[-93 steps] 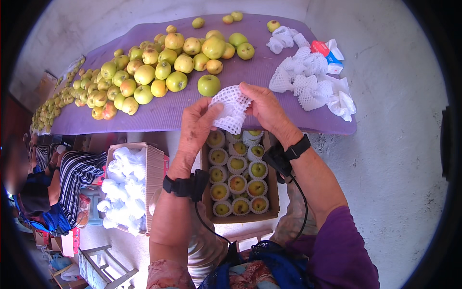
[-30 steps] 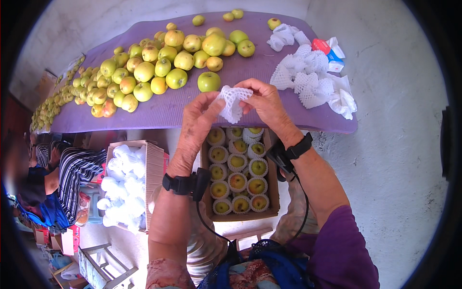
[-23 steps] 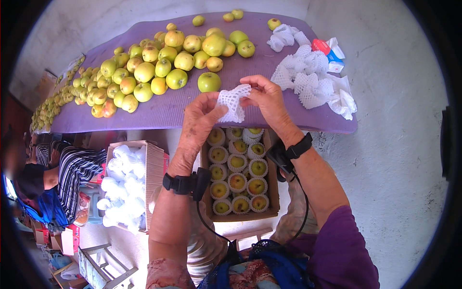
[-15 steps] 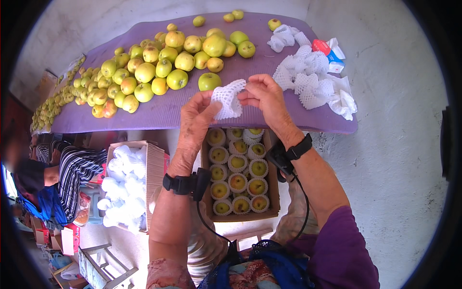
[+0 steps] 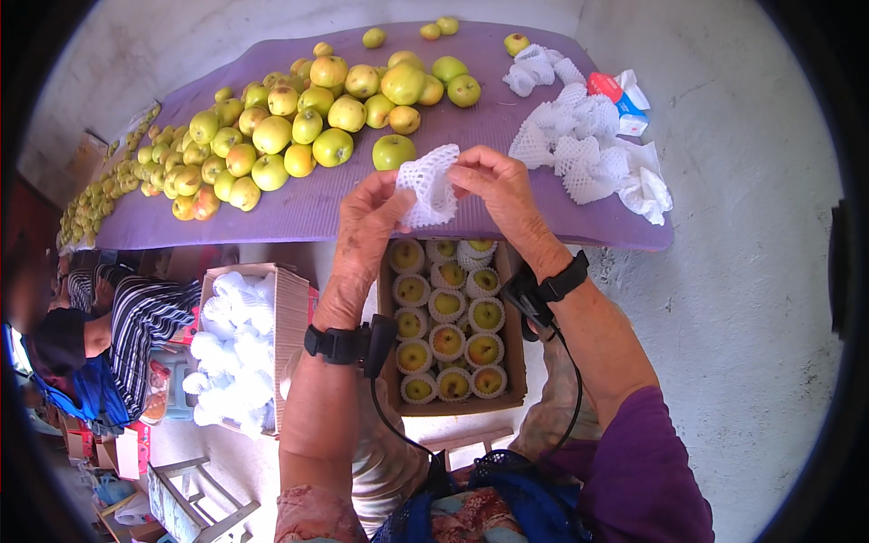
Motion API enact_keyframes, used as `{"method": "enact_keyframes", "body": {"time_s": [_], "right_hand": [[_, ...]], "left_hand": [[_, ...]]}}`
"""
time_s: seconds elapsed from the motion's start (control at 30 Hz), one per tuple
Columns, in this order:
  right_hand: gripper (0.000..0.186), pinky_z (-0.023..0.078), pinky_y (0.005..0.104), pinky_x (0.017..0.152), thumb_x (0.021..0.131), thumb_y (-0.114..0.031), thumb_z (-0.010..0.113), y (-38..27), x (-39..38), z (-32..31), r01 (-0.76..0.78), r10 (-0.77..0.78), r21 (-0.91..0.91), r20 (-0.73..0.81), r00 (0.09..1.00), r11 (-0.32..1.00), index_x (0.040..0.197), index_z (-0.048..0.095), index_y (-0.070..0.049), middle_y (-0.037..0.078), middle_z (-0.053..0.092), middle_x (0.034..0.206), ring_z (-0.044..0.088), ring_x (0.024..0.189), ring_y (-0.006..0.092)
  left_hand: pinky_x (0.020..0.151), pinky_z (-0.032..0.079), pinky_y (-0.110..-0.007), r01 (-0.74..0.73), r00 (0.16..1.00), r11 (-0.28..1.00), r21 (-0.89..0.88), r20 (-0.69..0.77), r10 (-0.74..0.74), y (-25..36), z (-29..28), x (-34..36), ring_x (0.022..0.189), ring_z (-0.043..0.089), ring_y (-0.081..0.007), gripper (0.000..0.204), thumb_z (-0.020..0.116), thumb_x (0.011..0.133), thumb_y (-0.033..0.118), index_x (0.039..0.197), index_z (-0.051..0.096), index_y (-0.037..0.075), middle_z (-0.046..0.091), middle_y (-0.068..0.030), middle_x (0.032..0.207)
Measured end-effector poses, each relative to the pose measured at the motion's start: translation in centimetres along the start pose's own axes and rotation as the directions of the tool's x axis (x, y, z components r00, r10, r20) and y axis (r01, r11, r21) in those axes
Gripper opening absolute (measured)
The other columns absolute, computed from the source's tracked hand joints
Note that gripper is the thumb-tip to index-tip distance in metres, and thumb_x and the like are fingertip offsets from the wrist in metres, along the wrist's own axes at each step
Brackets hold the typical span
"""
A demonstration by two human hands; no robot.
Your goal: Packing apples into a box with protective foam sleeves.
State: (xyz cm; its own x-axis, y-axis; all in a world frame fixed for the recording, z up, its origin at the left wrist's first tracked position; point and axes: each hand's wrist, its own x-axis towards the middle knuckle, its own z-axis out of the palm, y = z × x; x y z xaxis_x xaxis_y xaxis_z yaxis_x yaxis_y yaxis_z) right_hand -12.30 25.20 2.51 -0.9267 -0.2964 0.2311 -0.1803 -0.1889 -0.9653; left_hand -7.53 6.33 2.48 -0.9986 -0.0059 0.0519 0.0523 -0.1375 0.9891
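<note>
A white foam net sleeve is held between my hands over the front edge of the purple-covered table. My left hand pinches its left side, thumb in front. The fingers of my right hand grip the upper right rim, and the sleeve's mouth gapes between the hands. Just behind it sits a single green apple. A large heap of yellow-green apples spreads to the left. Below my hands stands a cardboard box with rows of apples in foam sleeves.
More foam sleeves lie on the table's right, beside a red and blue tissue pack. At lower left, a carton is filled with white foam sleeves. A wooden stool and a seated person in striped clothing are further left.
The foam sleeve has turned slightly and its mouth is wider. My right hand has shifted a little, staying on its rim; my left hand keeps its pinch.
</note>
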Motion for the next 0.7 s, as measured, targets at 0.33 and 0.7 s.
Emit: {"method": "enact_keyframes", "body": {"time_s": [0.33,0.7], "right_hand": [[0.009,0.045,0.0231,0.065,0.081,-0.009,0.063,-0.4,-0.1,-0.1,0.033,-0.034,-0.041,-0.015,0.999,0.999,0.078,0.062,-0.001,0.002,0.061,0.074,0.057,0.069,0.0088],[0.012,0.045,0.0224,0.056,0.084,-0.013,0.063,-1.2,-0.3,0.2,-0.086,0.080,0.144,0.049,0.996,0.986,0.085,0.059,-0.002,0.004,0.062,0.078,0.057,0.064,0.0109]], "left_hand": [[0.060,0.046,-0.022,-0.122,0.978,0.982,0.144,-0.152,0.144,-1.0,-0.4,0.4,0.069,0.056,-0.0058,0.020,0.064,0.088,0.015,0.104,0.064,0.004,0.065,0.0002,0.083],[0.061,0.045,-0.021,-0.182,0.961,0.977,0.110,-0.191,0.201,-0.8,0.1,0.4,0.069,0.055,-0.0052,0.020,0.059,0.094,0.019,0.104,0.063,0.002,0.064,0.0005,0.084]]}}
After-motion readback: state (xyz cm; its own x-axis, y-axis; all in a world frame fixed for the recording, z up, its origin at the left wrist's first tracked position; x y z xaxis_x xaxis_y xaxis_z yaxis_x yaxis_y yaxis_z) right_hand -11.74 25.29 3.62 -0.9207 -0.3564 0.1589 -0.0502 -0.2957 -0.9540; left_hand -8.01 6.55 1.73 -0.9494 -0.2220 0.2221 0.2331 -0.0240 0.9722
